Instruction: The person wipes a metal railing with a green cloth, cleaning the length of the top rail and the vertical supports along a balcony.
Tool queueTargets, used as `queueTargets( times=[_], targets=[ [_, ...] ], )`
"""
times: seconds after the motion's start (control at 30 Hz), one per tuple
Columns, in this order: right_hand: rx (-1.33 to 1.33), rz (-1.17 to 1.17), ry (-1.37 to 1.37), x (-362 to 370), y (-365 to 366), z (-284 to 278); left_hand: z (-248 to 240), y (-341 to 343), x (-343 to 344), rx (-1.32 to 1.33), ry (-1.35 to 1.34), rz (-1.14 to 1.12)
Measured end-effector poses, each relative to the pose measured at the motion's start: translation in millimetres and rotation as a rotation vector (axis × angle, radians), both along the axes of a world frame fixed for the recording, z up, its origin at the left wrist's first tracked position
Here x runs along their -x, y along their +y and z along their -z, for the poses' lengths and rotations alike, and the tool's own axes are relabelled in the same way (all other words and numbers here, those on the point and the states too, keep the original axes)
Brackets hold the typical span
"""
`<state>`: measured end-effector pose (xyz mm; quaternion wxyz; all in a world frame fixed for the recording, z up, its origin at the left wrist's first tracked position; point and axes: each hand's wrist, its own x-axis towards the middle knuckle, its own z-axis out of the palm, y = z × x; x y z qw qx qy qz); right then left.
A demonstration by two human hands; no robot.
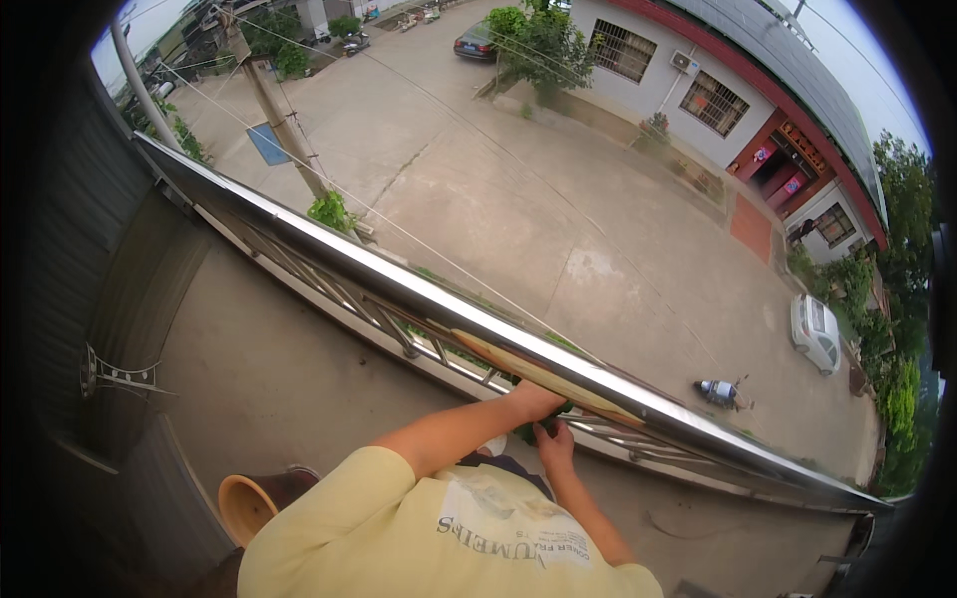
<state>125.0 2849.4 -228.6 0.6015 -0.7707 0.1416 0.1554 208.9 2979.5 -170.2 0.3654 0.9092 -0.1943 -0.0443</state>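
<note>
Both hands are close together at the inner side of a metal balcony railing (379, 317), just in front of my body. My left hand (538, 400) shows its back, with the fingers curled down against a small dark green thing. Just below and to the right, my right hand (555, 442) has its fingers bent and pressed together at the same green thing. What it is stays mostly hidden behind the hands. A long pale tan strip (533, 371) runs under the shiny top rail (469, 311), right above the hands.
A wooden-coloured round pot or bucket (246, 508) stands on the balcony floor at lower left. Corrugated sheeting (130, 269) closes the left side. Beyond the rail lies a concrete yard (478, 189) well below, with a scooter (718, 392) and a white car (815, 334). A thin wire crosses outside.
</note>
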Motion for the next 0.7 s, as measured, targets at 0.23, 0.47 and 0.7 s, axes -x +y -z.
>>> queueTargets(
  times=[0.23,0.47,0.7],
  targets=[
    [0.081,0.036,-0.158,8,19,-22,-28,38,-14,-0.206,0.205,0.176],
    [0.085,0.189,-0.138,17,17,-12,-4,82,-36,-0.175,0.312,0.241],
    [0.164,0.073,-0.178,21,91,-32,-10,129,-23,-0.39,-0.018,0.269]
  ],
)
